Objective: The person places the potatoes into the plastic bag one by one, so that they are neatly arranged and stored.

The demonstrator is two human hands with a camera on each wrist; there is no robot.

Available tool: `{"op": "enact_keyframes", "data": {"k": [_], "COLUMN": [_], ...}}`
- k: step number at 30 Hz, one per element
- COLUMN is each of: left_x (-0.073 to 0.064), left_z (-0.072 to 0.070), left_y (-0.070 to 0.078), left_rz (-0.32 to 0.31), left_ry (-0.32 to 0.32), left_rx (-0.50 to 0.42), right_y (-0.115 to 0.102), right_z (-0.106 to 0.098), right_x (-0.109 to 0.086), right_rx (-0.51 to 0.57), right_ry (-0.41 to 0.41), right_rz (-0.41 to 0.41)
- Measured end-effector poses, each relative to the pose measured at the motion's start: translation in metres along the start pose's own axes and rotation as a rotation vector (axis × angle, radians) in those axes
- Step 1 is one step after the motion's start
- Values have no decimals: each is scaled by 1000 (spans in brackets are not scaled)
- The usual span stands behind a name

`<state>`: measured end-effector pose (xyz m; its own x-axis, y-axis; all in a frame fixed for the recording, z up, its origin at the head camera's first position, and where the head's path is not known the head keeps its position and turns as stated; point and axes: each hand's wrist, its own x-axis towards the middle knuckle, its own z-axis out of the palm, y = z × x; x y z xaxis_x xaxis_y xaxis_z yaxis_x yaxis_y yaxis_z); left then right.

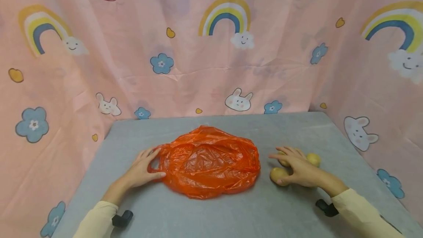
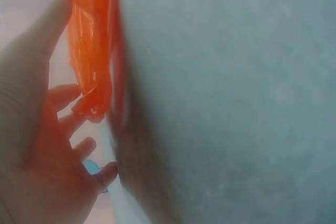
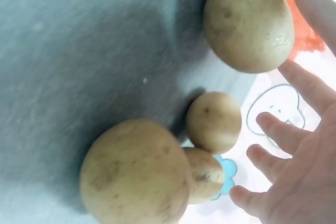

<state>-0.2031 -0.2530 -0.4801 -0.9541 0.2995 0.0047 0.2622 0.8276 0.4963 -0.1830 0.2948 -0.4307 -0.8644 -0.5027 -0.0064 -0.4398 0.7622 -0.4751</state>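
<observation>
An orange plastic bag (image 1: pixel 211 164) lies spread on the grey table, its mouth at the right. At its left end my left hand (image 1: pixel 143 168) rests against the handle, thumb and fingers apart; in the left wrist view the bag's twisted end (image 2: pixel 93 87) hangs between thumb and fingers. My right hand (image 1: pixel 300 168) hovers over several potatoes right of the bag, fingers spread. One potato (image 1: pixel 278 176) sits by its thumb and another (image 1: pixel 313 159) beyond the knuckles. The right wrist view shows a potato (image 3: pixel 249 24) near the index finger and a larger potato (image 3: pixel 135 174) farther off.
The grey table (image 1: pixel 211 216) ends at a pink printed curtain (image 1: pixel 198 76) behind and at both sides. Dark wrist mounts (image 1: pixel 123 218) sit under both forearms.
</observation>
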Motion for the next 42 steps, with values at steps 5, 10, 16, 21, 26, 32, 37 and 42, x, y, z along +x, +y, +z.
{"op": "enact_keyframes", "data": {"k": [5, 10, 16, 21, 26, 32, 37, 42], "left_x": [0, 1, 0, 1, 3, 6, 10, 10], "left_z": [-1, -1, 2, 4, 2, -1, -4, -5], "left_y": [-2, -2, -3, -2, -1, 1, 4, 4], "left_rz": [-6, 4, -15, -31, -41, -57, -72, -80], "left_ry": [-8, -20, -73, -95, -101, -124, -150, -157], "left_rx": [19, 36, 60, 68, 64, 76, 87, 104], "right_y": [6, 10, 10, 11, 12, 13, 14, 16], "right_z": [0, 0, 0, -1, -1, -1, -2, -3], "right_x": [-3, -3, -4, -5, -5, -3, -3, -2], "right_rx": [-4, 19, 9, 17, 17, 30, 37, 60], "right_ry": [-13, -38, -60, -85, -93, -105, -80, -54], "right_rz": [-4, 11, 16, 17, 18, 22, 9, -14]}}
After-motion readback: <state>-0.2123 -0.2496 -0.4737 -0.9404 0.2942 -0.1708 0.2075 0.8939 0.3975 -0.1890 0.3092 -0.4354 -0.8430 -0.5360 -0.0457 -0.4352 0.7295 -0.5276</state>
